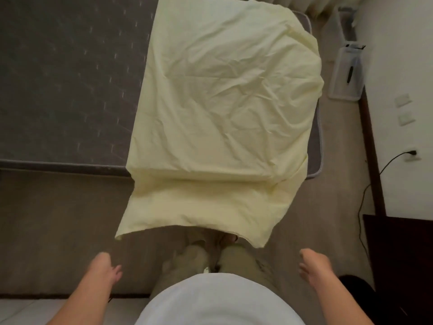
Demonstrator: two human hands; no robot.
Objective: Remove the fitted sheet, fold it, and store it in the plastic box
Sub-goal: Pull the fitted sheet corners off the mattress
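White shirt foreground; left hand, right hand loose, empty. Fitted sheet off mattress, part-folded; further folding, plastic box remain.

no readable text, labels or numbers

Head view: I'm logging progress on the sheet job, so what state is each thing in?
Dark grey mattress: left part bare.
Pale yellow fitted sheet: folded over, lying on the mattress, near end hanging off its edge, unheld.
Clear plastic box: on the floor by the wall, no sheet inside.
Left hand: open, holding nothing.
Right hand: open, holding nothing.
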